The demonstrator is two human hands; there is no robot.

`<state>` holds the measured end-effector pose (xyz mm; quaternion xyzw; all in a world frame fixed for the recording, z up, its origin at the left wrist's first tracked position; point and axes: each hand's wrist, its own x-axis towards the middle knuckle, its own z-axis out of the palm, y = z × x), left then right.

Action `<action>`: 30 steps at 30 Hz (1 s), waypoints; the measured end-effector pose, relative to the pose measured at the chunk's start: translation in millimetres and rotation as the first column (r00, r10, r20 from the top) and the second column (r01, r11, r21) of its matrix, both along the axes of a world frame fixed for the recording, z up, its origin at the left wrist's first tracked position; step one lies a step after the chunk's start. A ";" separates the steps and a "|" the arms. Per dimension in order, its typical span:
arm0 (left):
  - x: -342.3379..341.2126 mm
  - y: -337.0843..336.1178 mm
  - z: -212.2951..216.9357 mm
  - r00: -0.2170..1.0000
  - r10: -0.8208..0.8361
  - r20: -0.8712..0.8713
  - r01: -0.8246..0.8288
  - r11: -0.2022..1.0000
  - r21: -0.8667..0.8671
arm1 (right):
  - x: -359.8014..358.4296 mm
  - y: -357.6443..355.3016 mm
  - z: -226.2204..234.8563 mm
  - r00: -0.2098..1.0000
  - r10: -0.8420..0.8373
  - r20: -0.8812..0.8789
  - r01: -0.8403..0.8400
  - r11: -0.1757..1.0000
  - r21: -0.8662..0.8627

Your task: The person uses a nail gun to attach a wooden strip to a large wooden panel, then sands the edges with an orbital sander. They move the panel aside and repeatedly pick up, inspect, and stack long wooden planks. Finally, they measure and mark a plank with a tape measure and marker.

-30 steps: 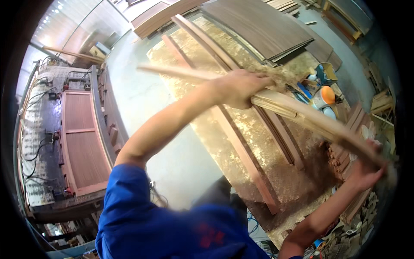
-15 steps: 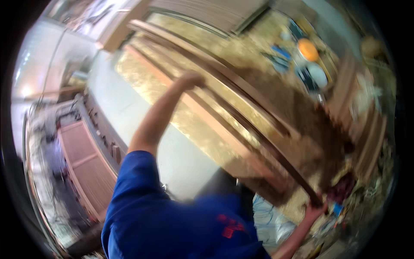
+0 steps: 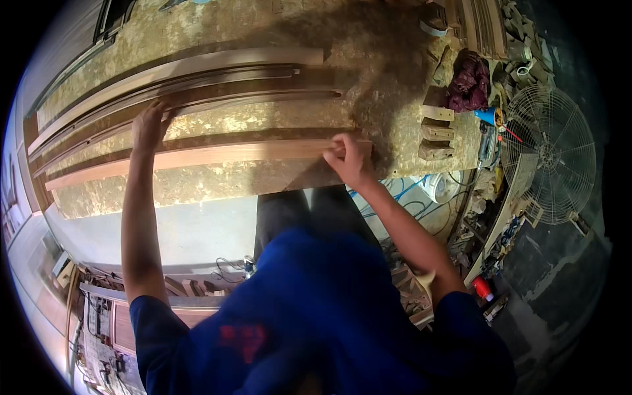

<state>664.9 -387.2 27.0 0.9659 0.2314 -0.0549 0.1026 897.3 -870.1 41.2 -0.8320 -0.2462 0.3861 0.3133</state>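
Note:
My left hand (image 3: 150,128) is closed on a slim dark wooden strip (image 3: 270,98), fingers bent over its far edge. That strip lies lengthwise on the workbench, slightly blurred near the hand. My right hand (image 3: 353,164) is loosely curled above the right end of a pale wooden strip (image 3: 250,152), with a gap between thumb and fingers and nothing visible in it. I cannot tell whether it touches the pale strip. Beyond lie a grooved dark strip (image 3: 230,80) and another light strip (image 3: 263,59), roughly parallel.
The workbench (image 3: 217,191) has a worn, blotchy top. Small wood blocks (image 3: 436,133), a dark red crumpled cloth (image 3: 469,82) and a blue cup (image 3: 486,116) are at its right end. A wire fan guard (image 3: 550,155) stands beyond, a white bucket (image 3: 440,187) below.
My view has turned, and the dark strip now lies among the others. My right hand has left its end and come over the pale strip; my left hand remains on the dark strip.

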 end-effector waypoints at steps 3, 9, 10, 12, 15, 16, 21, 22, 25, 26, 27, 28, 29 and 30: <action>-4.3 -18.9 -1.1 0.999 0.014 0.042 -0.016 0.999 0.032 | -0.7 -12.6 7.1 0.736 0.381 0.560 -0.263 0.922 -0.283; -34.6 -105.4 3.2 0.971 0.209 0.116 -0.201 0.976 -0.079 | 46.8 -21.5 -11.2 0.807 0.544 0.230 -0.460 0.823 -0.333; -31.4 -127.7 16.0 0.994 0.089 0.070 -0.080 0.990 -0.116 | 59.9 -30.2 -1.8 0.828 0.523 0.201 -0.486 0.849 -0.210; -25.3 -156.8 37.7 0.993 -0.094 -0.068 0.079 0.977 -0.197 | 87.2 -39.8 9.2 0.857 0.433 -0.280 -0.469 0.880 -0.075; -29.1 -149.4 26.2 0.986 -0.093 -0.139 0.070 0.984 -0.162 | 96.2 -51.2 15.0 0.768 0.312 -0.560 -0.375 0.927 0.003; -29.5 -144.8 24.7 0.990 -0.101 -0.094 0.080 0.976 -0.202 | 97.7 -51.3 17.9 0.773 0.287 -0.566 -0.349 0.937 -0.002; -18.3 -150.1 42.0 0.998 -0.040 -0.050 0.029 0.979 -0.201 | 89.7 -31.8 57.2 0.834 0.543 -0.097 -0.551 0.829 -0.095; -24.0 -151.2 45.5 0.998 -0.002 -0.061 -0.011 0.977 -0.213 | 89.6 -27.6 62.5 0.799 0.599 -0.052 -0.596 0.777 -0.201; -45.9 -157.3 75.2 0.957 0.164 0.240 -0.160 0.986 -0.033 | 86.2 -56.7 102.4 0.784 0.584 0.209 -0.568 0.811 -0.137; -73.6 -150.9 71.1 0.844 0.371 0.388 -0.388 0.921 -0.037 | 86.7 -66.3 117.4 0.813 0.559 0.164 -0.532 0.827 -0.181; -106.4 -150.2 58.9 0.663 0.528 0.531 -0.578 0.812 -0.085 | 87.6 -80.7 135.1 0.812 0.550 0.194 -0.524 0.834 -0.170; -113.4 -148.3 56.1 0.288 0.845 0.451 -0.807 0.467 -0.360 | 92.5 -104.4 147.9 0.784 0.590 0.196 -0.532 0.800 -0.278; -148.6 -122.0 31.2 -0.124 0.961 0.249 -0.556 0.141 -0.819 | 92.1 -109.3 169.7 0.805 0.574 0.151 -0.519 0.804 -0.291; -144.0 -108.0 35.3 -0.282 0.955 -0.088 -0.257 -0.163 -0.952 | 95.1 -136.4 176.4 0.810 0.569 0.139 -0.498 0.795 -0.346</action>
